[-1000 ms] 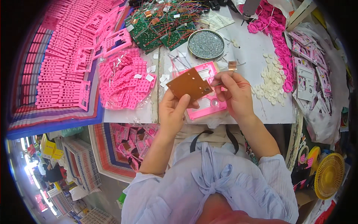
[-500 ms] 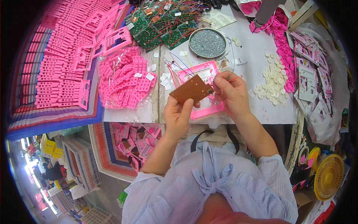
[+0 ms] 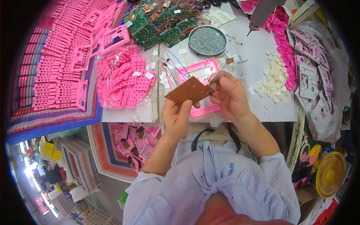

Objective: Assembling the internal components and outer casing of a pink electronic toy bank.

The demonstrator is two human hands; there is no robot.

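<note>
My left hand (image 3: pixel 177 117) grips a brown circuit board (image 3: pixel 187 91) by its near edge, thumb on top, the board tilted. At the board's right end, my right hand (image 3: pixel 231 94) has its fingers pinched together on a thin wire, partly hidden by the fingertips. Several coloured wires (image 3: pixel 170 60) run off beyond the board's far left side. Underneath, on the table, lies a pink plastic housing (image 3: pixel 205 111), largely covered by the board and my hands. Just past the housing, a small copper-coloured piece (image 3: pixel 229 60) sits on thin wires.
A round tin of small screws (image 3: pixel 207 40) stands beyond the housing, near wired green circuit boards (image 3: pixel 146 33). Left are a bag of pink button pads (image 3: pixel 120 80) and stacked pink housings (image 3: pixel 56 75). White discs (image 3: pixel 275 77) lie right, under a hanging electric screwdriver (image 3: pixel 262 15).
The board has tilted and shifted slightly left. My right fingers have moved in against its right end, and the wire they pinch has come closer to the board. The screwdriver shows lower in view.
</note>
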